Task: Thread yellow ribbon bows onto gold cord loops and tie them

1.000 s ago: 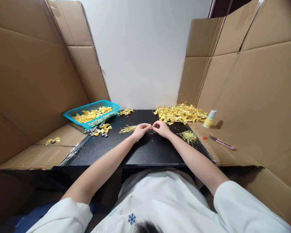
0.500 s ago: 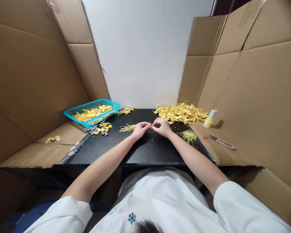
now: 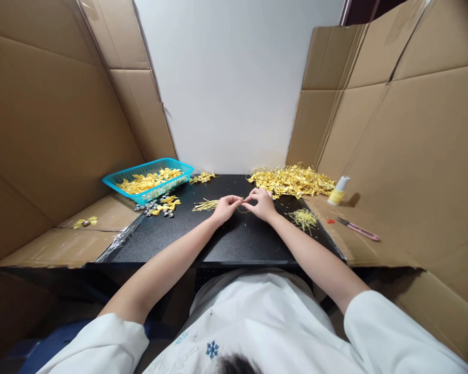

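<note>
My left hand and my right hand meet over the middle of the black table. Both pinch a small yellow piece with a thin gold thread between their fingertips; it is too small to make out in detail. A bundle of short gold threads lies just left of my left hand. A large heap of yellow ribbon pieces sits behind my right hand. A smaller tuft of yellow thread scraps lies to the right of my right wrist.
A teal basket of yellow bows stands at the back left, with loose bows and silver beads before it. One bow lies on the left cardboard. A thread spool and pink snips rest at right. Cardboard walls enclose both sides.
Both hands stay pinched together at the table's middle; the fingers have shifted slightly around the small piece. Nothing else has moved.
</note>
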{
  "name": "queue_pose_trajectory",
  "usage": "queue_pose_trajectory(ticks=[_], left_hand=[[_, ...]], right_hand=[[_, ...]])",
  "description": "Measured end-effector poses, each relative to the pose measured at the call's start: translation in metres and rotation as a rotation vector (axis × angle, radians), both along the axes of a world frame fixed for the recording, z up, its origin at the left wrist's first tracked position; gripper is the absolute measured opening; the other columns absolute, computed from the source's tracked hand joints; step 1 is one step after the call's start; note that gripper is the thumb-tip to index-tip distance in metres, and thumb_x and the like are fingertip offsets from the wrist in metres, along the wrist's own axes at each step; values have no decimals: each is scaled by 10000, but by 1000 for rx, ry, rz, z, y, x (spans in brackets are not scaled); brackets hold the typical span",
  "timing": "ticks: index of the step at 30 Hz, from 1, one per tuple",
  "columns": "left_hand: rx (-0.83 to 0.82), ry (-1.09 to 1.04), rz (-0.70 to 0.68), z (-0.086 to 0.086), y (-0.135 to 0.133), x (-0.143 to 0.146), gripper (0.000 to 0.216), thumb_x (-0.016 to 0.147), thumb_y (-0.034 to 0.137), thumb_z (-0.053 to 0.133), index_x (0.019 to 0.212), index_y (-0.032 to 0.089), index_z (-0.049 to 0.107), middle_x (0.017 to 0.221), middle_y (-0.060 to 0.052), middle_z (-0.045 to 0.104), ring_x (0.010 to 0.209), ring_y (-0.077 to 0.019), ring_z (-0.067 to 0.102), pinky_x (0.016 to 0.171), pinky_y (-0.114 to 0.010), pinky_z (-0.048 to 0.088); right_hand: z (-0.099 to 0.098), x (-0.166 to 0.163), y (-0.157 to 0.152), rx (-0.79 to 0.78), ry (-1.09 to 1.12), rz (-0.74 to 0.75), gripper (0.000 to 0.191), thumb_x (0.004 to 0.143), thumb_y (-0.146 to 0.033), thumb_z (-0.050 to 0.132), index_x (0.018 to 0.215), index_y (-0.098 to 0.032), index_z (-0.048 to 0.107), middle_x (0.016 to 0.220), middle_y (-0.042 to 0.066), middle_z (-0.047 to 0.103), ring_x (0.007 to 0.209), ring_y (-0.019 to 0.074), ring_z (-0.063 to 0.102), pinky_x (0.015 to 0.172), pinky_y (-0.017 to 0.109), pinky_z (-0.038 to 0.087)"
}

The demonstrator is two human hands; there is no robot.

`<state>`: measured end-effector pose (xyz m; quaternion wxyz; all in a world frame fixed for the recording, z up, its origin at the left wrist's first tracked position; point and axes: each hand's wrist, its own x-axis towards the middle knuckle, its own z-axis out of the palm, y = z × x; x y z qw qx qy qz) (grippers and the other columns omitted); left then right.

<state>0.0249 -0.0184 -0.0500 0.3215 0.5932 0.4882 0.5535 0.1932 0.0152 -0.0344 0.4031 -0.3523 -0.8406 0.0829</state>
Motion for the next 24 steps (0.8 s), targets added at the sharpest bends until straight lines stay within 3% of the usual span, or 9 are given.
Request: queue_pose_trajectory(ticks=[9, 24], left_hand=[[9, 36, -26, 3, -3, 1, 380, 663, 493, 734, 818, 146, 718, 844, -79, 754, 797, -211, 669, 797, -337, 504], [28, 80, -50, 7, -4, 1, 299, 750, 436, 649, 865, 160, 639, 671, -13, 648, 679, -163, 614, 719, -305, 477]], right_hand=[[-4, -1, 9, -100, -13, 6, 129, 793, -333, 720, 717, -231, 737, 870, 34, 661, 895, 205, 548, 841, 392, 318], [13, 18, 20, -182, -42, 16, 88, 730, -300, 741, 677, -231, 753, 840, 31, 689, 810, 184, 568, 805, 362, 365]])
